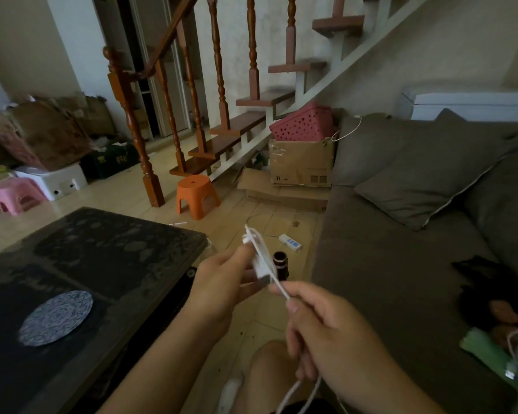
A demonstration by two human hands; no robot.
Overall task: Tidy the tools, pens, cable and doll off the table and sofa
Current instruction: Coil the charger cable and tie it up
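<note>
Left hand (219, 289) is gripping a white charger block (262, 267) with part of the white cable (277, 283) looped over it. Fingers are curled round it, holding it up over the floor in the gap between the bench (102, 249) and the sofa (386, 264). The bundle's long axis is tilting up and away, top end pointing toward the stairs. From its lower end the cable is running down-right into the right hand (326, 333), which is pinching it between thumb and forefinger. The loose length is then hanging down past the knee and out of the bottom of the shot.

The doll (503, 318) is lying on the sofa seat at the far right, dark hair toward the far end and green dress toward the camera, so it's lengthwise along the cushion. A round patterned mat (56, 317) is sitting on the bench. On the floor past the hands, a dark bottle (280, 265) is standing upright, with a white power strip (290, 242) lying near it.
</note>
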